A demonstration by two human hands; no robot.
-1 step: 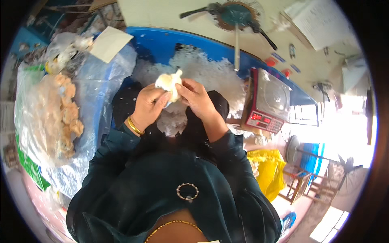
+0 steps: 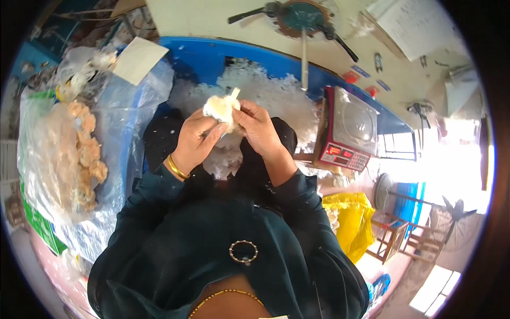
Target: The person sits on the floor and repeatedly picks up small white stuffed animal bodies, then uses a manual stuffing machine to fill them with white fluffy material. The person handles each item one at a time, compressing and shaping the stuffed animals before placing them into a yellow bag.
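Between our two hands we hold a small, cream-coloured fluffy piece (image 2: 218, 108) with a short pale stub at its top, above our lap. Our left hand (image 2: 195, 139) grips its lower left side, thumb on the near face; our right hand (image 2: 258, 128) pinches its right side. Beyond it we have a loose heap of white fluffy fibre (image 2: 268, 90). A clear plastic bag (image 2: 43, 154) of peach-coloured fluffy pieces (image 2: 90, 151) lies to our left, a red electronic scale with a square silver pan (image 2: 349, 130) to our right.
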